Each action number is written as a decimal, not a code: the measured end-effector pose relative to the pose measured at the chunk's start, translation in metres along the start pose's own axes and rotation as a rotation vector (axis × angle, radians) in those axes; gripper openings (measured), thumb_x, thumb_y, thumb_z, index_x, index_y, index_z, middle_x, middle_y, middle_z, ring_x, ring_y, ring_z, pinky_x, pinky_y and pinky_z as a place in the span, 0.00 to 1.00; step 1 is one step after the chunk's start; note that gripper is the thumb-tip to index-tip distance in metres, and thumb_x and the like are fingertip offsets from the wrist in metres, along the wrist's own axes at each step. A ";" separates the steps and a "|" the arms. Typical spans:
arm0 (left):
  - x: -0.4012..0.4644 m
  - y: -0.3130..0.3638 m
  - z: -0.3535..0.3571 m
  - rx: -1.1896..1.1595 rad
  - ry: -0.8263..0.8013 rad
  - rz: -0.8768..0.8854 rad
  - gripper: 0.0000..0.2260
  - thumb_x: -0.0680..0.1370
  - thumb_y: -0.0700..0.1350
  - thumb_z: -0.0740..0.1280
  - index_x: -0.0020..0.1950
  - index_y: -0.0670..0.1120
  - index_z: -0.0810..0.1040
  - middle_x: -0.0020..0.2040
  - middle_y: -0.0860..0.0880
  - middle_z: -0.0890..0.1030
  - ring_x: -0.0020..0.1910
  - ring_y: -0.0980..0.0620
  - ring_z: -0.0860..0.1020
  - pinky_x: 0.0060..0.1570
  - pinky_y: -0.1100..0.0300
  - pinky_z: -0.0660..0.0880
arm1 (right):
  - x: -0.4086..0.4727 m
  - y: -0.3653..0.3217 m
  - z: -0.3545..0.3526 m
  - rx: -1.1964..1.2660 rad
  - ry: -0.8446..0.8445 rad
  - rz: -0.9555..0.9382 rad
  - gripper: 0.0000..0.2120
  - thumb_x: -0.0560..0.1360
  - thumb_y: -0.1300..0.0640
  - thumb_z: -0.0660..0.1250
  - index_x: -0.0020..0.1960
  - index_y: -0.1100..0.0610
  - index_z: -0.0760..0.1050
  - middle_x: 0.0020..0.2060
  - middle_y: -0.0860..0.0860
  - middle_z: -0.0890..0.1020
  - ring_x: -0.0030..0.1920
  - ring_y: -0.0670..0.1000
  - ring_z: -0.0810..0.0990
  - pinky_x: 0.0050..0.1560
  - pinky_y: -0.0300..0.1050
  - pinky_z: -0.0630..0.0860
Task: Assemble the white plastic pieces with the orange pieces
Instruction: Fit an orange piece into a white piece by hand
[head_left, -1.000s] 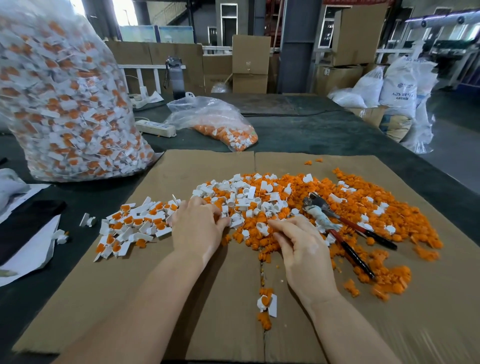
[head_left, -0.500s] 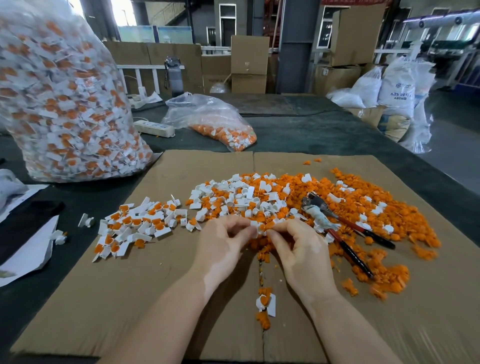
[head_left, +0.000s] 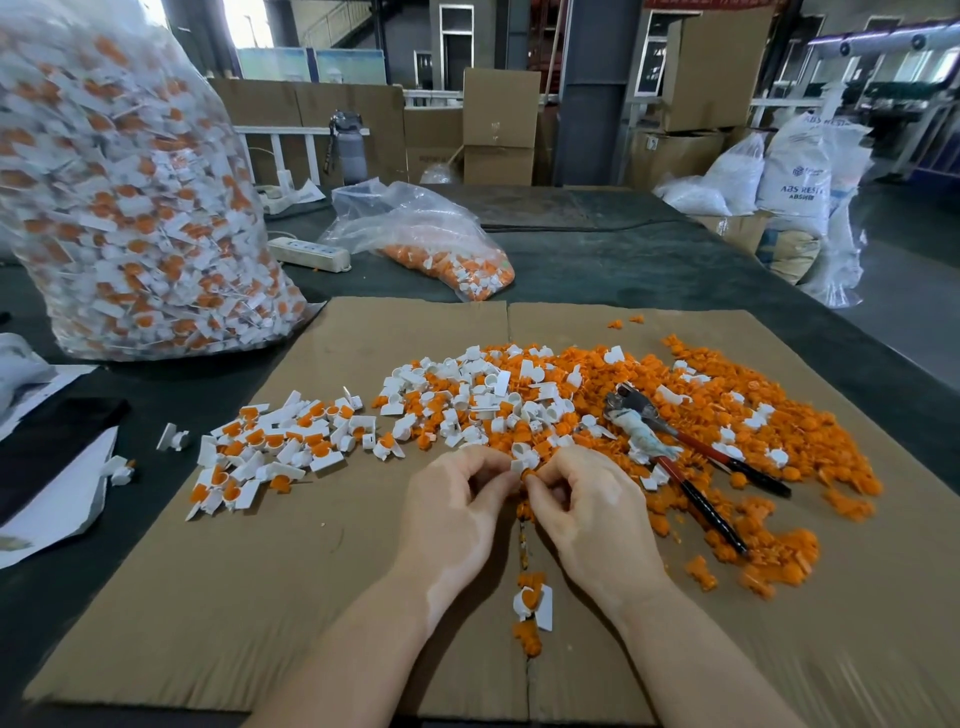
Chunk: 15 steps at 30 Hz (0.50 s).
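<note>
Pinching now: the left hand (head_left: 457, 512) and the right hand (head_left: 592, 512) meet fingertip to fingertip above the cardboard sheet (head_left: 260, 582).
Left grip: narrow, fingers curled; it holds a small white plastic piece (head_left: 517, 464) at the tips.
Right grip: narrow, fingers curled around a small orange piece (head_left: 527, 475), touching the white one.
Loose pieces: a mixed white and orange heap (head_left: 519, 395) lies just beyond the hands.
Assembled pieces: a pile (head_left: 270, 452) lies to the left on the cardboard.
Pliers (head_left: 670, 452): they rest on the orange pieces, right of the hands.
Bench (head_left: 649, 265): it carries a big full bag (head_left: 119, 197) at the far left.
</note>
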<state>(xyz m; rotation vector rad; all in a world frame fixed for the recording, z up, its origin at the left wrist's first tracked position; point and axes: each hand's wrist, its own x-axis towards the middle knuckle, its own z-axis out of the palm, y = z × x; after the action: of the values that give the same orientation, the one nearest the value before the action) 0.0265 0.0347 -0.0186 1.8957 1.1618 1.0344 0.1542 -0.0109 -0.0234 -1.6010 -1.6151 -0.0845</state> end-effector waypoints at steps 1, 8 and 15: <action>0.000 0.000 0.000 0.009 0.000 0.014 0.12 0.75 0.44 0.70 0.38 0.62 0.76 0.37 0.59 0.79 0.40 0.65 0.75 0.38 0.74 0.69 | 0.000 0.000 0.000 0.008 -0.003 0.003 0.10 0.70 0.63 0.72 0.33 0.58 0.73 0.28 0.46 0.71 0.31 0.46 0.69 0.32 0.35 0.66; 0.000 0.000 0.002 0.027 0.050 0.011 0.11 0.76 0.44 0.68 0.40 0.60 0.75 0.38 0.59 0.79 0.40 0.61 0.76 0.39 0.74 0.69 | 0.000 0.000 0.000 0.014 -0.020 0.001 0.07 0.73 0.60 0.70 0.36 0.57 0.75 0.31 0.47 0.74 0.34 0.46 0.72 0.34 0.40 0.71; 0.001 -0.006 0.000 -0.092 0.220 -0.088 0.05 0.78 0.43 0.65 0.51 0.49 0.78 0.42 0.56 0.79 0.43 0.61 0.76 0.40 0.78 0.68 | 0.001 0.000 -0.005 0.143 -0.030 0.052 0.06 0.76 0.62 0.65 0.40 0.56 0.74 0.35 0.45 0.74 0.41 0.46 0.72 0.43 0.40 0.70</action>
<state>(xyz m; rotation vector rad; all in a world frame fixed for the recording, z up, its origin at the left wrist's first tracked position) 0.0243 0.0374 -0.0232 1.6766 1.2852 1.2488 0.1565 -0.0130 -0.0200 -1.5393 -1.5645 0.0816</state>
